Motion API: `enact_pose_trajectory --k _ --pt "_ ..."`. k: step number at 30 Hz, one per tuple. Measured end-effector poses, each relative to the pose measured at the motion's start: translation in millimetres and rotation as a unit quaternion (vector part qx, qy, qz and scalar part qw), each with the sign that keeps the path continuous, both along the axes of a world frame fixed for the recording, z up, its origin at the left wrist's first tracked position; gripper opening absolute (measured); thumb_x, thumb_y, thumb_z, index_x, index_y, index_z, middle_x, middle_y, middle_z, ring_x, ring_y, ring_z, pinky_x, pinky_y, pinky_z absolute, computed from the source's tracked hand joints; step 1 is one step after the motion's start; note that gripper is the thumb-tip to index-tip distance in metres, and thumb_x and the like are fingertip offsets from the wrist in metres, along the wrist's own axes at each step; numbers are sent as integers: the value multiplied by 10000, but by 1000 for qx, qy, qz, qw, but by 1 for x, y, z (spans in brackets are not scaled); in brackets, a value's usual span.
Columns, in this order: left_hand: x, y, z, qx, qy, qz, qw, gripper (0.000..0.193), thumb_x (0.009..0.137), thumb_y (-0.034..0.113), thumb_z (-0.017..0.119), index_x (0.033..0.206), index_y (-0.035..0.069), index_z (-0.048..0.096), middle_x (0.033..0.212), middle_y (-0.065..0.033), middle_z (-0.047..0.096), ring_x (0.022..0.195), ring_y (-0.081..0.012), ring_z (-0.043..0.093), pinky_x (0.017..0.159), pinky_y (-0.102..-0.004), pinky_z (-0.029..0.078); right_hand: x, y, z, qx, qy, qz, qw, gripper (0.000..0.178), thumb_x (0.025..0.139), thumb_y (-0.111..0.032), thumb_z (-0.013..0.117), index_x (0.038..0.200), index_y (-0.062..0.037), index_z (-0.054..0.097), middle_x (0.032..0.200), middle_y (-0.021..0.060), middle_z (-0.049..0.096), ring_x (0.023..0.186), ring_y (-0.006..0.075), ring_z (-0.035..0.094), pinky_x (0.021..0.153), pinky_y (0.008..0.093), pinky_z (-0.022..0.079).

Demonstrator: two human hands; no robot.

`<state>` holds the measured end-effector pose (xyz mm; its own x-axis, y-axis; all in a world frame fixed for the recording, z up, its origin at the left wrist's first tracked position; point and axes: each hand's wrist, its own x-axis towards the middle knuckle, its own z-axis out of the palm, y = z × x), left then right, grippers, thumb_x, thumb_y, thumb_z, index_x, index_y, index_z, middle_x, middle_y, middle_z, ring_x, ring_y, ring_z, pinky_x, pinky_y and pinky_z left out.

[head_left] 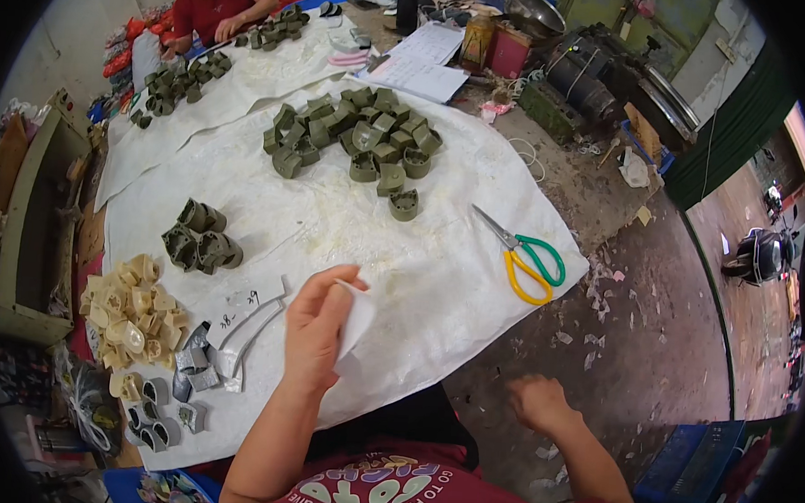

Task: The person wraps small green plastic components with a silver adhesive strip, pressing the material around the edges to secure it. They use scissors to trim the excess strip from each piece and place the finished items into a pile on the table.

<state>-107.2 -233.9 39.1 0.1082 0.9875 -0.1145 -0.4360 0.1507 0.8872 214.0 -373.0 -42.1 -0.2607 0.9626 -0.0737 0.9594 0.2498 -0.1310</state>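
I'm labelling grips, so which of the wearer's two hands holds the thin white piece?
The left hand, over the white sheet: the thin white piece projects from its grip. The right hand, seen against the floor, shows no such piece.

This area is a workshop. Green parts (pixel 363 131) lie heaped on a worktable (pixel 426 316). A cylindrical machine (pixel 583 81) stands at far right.

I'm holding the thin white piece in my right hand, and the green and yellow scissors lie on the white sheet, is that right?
Not quite: the head view shows your left hand holding the thin white piece, not your right hand. The green and yellow scissors do lie on the white sheet.
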Motion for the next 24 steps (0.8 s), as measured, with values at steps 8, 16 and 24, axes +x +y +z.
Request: enact_pose_trajectory --k 8,16,24 --pt "57 -8 -18 36 39 -143 988 461 954 240 533 1370 68 436 1095 -56 591 708 -37 533 589 -172 433 -42 56 35 -108 481 -157 856 274 878 -146 646 1134 -47 645 873 106 705 802 260 689 728 344 525" --pt "32 10 -20 14 33 -109 993 598 963 412 511 1407 49 342 1098 -106 563 445 -100 450 362 -216 314 1 -1 -4 42 202 -204 957 516 799 -238 718 1264 -64 579 1292 141 567 1213 299 512 1009 401 391" --pt "73 1 -11 -19 29 -267 963 898 769 40 646 1519 142 163 1319 -100 420 847 -127 557 765 -244 475 -90 89 82 -96 680 -28 727 437 789 -21 680 1217 -27 595 1140 62 627 1122 174 555 945 320 428"
